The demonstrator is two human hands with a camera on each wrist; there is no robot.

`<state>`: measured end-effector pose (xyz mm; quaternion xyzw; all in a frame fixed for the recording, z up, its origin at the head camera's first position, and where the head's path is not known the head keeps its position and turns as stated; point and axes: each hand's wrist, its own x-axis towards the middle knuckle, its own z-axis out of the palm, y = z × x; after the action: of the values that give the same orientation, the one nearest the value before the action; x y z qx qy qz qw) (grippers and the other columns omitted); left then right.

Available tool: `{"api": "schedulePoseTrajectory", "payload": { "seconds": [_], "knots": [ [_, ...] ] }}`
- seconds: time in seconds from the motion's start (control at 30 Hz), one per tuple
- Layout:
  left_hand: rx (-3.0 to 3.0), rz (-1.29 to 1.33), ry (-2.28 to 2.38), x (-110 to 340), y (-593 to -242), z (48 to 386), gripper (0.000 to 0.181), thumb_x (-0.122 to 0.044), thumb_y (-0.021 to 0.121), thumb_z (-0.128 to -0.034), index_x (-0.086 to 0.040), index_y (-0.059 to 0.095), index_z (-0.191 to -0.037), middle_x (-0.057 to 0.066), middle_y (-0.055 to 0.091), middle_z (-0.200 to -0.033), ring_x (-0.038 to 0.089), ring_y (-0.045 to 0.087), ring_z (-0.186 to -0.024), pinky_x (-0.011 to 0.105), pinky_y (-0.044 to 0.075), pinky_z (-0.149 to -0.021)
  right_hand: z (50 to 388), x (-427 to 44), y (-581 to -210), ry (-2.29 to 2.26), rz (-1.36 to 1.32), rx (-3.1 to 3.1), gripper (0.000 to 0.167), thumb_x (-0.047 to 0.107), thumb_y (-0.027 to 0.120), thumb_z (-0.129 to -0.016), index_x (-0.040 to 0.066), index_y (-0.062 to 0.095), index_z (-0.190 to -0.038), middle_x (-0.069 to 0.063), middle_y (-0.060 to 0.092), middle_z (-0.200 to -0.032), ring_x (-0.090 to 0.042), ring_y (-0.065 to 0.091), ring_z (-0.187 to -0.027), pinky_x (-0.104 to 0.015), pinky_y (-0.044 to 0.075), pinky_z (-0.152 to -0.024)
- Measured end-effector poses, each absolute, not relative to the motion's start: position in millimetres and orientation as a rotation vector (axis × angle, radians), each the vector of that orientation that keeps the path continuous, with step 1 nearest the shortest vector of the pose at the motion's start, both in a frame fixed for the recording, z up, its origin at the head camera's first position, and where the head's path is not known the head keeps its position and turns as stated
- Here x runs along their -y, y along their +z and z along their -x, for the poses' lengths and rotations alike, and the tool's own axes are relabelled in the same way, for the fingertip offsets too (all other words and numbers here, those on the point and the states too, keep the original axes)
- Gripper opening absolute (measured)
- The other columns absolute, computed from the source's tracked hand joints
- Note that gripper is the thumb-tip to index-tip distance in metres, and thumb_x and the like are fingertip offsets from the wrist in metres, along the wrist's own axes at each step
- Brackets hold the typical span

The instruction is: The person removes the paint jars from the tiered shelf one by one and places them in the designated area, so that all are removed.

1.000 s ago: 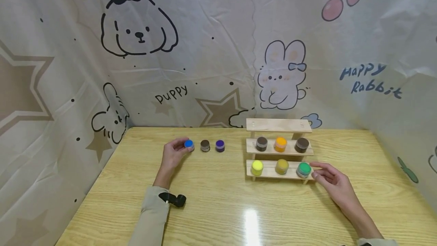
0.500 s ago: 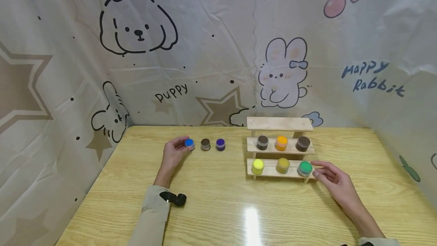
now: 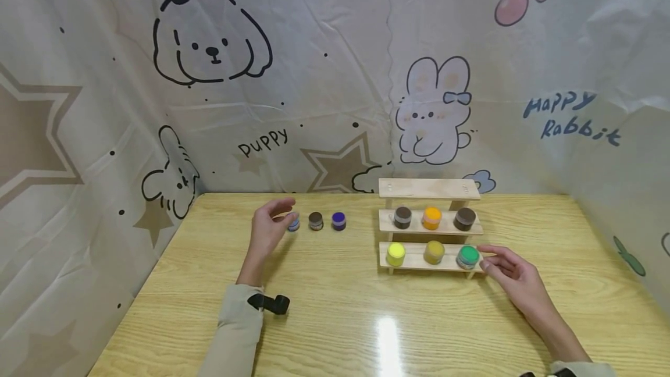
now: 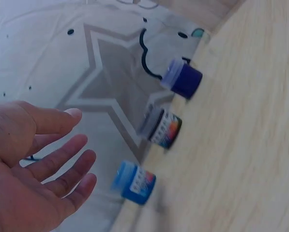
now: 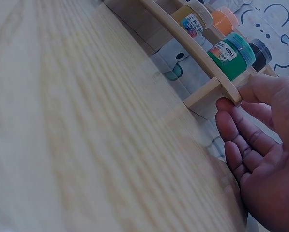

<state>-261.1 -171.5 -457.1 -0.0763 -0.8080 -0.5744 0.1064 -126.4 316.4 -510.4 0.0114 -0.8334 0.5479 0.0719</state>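
My left hand (image 3: pixel 268 230) hovers over the blue paint jar (image 4: pixel 140 186), its fingers spread loosely and holding nothing. In the left wrist view a gap separates the fingers from the jar; in the head view the hand partly covers it. A dark brown jar (image 3: pixel 316 221) and a purple jar (image 3: pixel 339 221) continue the row to the right. With thumb and fingertips, my right hand (image 3: pixel 515 277) pinches the right end of the lowest step of a wooden tiered rack (image 3: pixel 429 189), beside the green jar (image 5: pixel 230 60).
The lowest step also carries a yellow jar (image 3: pixel 396 254) and an ochre jar (image 3: pixel 434 252). On the middle step stand an orange jar (image 3: pixel 431 218) and two dark jars. Behind the table (image 3: pixel 324 307) hangs a printed curtain (image 3: pixel 335 86).
My left hand has let go of the blue jar and lifted slightly, its fingers spreading. The jar stays on the table. My right hand keeps its place at the rack.
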Motion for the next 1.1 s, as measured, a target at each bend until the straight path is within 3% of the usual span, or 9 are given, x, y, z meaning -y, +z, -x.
{"api": "schedulePoseTrajectory", "payload": {
  "seconds": [0.4,0.73,1.0,1.1],
  "knots": [
    [2.299,0.427,-1.715,142.6,-430.1,244.7,0.031,-0.002,0.074,-0.0932,0.003,0.069,-0.123,0.022,0.069,-0.122,0.038,0.064,-0.117,0.053,0.052,-0.097,126.8,-316.1,-509.4,1.638,-0.037,2.510,0.041,0.023,0.061,-0.105,0.000,0.058,-0.139,0.004,0.073,-0.106,-0.001,0.065,-0.097,-0.010,0.050,-0.083],
    [2.244,0.568,-1.728,113.7,-415.7,232.7,0.030,-0.009,0.075,-0.0947,0.000,0.070,-0.123,0.016,0.070,-0.124,0.033,0.063,-0.118,0.061,0.049,-0.099,128.4,-316.8,-510.6,1.643,-0.048,2.510,0.041,0.021,0.061,-0.105,0.000,0.057,-0.140,0.003,0.073,-0.106,-0.002,0.065,-0.097,-0.010,0.050,-0.082],
    [2.236,0.601,-1.735,92.2,-412.4,231.0,0.031,-0.009,0.076,-0.0936,-0.003,0.071,-0.123,0.012,0.071,-0.124,0.030,0.065,-0.115,0.043,0.052,-0.088,127.9,-317.1,-511.8,1.618,-0.062,2.505,0.039,0.017,0.062,-0.105,-0.002,0.058,-0.138,0.004,0.074,-0.104,-0.002,0.066,-0.094,-0.010,0.051,-0.081],
    [2.242,0.611,-1.754,82.3,-412.4,229.6,0.031,-0.010,0.076,-0.0938,-0.004,0.070,-0.124,0.010,0.071,-0.124,0.027,0.064,-0.116,0.047,0.052,-0.094,128.2,-316.8,-512.2,1.628,-0.071,2.498,0.038,0.016,0.062,-0.104,-0.002,0.058,-0.138,0.004,0.074,-0.104,-0.002,0.066,-0.094,-0.010,0.051,-0.081]
  ]
}}
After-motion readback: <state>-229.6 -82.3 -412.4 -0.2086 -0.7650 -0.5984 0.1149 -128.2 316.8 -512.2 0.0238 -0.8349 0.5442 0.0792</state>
